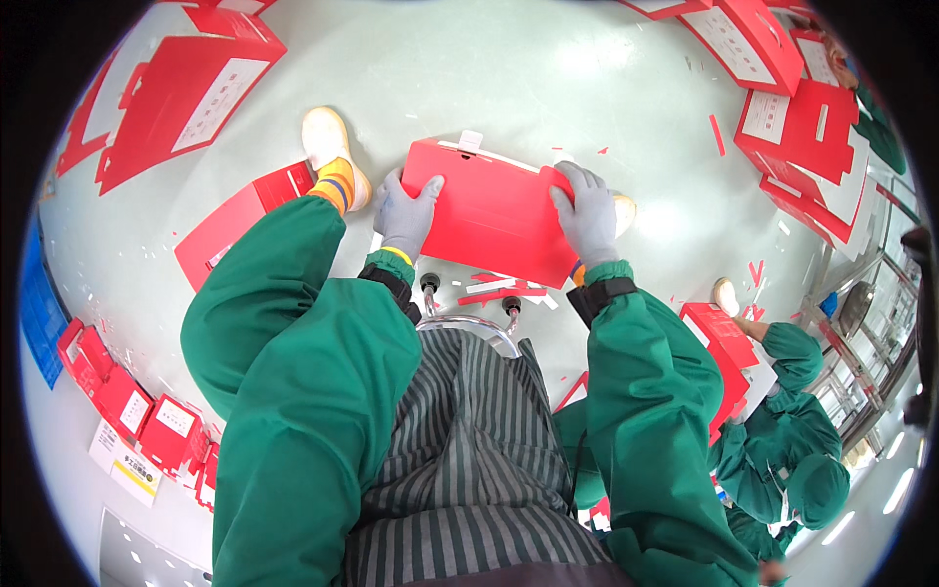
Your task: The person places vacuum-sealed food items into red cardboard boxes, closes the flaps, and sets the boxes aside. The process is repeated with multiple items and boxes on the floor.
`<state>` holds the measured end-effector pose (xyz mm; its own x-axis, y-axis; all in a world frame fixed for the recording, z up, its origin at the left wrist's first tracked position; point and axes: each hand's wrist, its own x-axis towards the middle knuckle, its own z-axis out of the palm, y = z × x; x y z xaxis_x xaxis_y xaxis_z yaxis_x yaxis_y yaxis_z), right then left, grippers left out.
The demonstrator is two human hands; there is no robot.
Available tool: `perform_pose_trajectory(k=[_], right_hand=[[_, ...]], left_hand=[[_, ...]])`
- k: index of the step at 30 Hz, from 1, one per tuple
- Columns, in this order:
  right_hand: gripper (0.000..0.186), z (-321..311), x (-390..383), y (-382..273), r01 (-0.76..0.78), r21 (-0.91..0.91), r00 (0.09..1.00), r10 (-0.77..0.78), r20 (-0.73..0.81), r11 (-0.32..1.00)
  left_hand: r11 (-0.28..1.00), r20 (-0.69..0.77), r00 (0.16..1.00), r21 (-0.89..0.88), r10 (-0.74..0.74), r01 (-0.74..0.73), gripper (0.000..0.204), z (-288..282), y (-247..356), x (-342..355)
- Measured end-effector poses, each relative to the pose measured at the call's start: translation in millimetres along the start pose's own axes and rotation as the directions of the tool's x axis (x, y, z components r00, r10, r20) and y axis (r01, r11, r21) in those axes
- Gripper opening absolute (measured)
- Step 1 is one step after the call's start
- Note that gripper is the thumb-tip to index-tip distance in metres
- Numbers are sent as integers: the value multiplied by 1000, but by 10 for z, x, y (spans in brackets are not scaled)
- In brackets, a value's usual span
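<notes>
A red cardboard box [494, 210] is between my two gloved hands, above the floor and in front of my knees. My left hand [403, 213], in a grey glove, grips its left end with the thumb on the red face. At the other end my right hand [590, 210], gloved the same way, has its thumb against the face and its fingers over the far corner. A small white flap [470, 141] sticks up from the far edge of the box. The underside and most fingertips are hidden.
Another red box [227, 227] lies beside my left leg. Red boxes stand at far left [191, 108] and far right [797, 132]. Red and white scraps [501, 293] litter the floor by the chrome stool legs [430, 292]. A co-worker in green [782, 430] bends over a box at right.
</notes>
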<state>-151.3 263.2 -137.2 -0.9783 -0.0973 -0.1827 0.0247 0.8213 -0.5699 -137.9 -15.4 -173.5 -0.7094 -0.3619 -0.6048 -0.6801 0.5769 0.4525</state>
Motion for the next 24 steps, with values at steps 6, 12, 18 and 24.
perform_pose_trajectory(k=[6,12,18,24], right_hand=[[40,28,-96,-153,-16,-200,1000,13,-14,980],[34,-26,-88,-182,-23,-92,1000,24,1,995],[27,7,-105,-153,-25,-85,999,21,-48,996],[18,51,-128,-121,-10,-16,994,9,-112,1000]], left_hand=[[999,-55,998,-19,28,-30,67,44,-27,9],[1000,-59,998,-17,24,-25,68,65,-49,24],[999,-68,997,4,40,-40,68,67,-49,13],[1000,-39,999,4,12,-12,68,56,-41,16]])
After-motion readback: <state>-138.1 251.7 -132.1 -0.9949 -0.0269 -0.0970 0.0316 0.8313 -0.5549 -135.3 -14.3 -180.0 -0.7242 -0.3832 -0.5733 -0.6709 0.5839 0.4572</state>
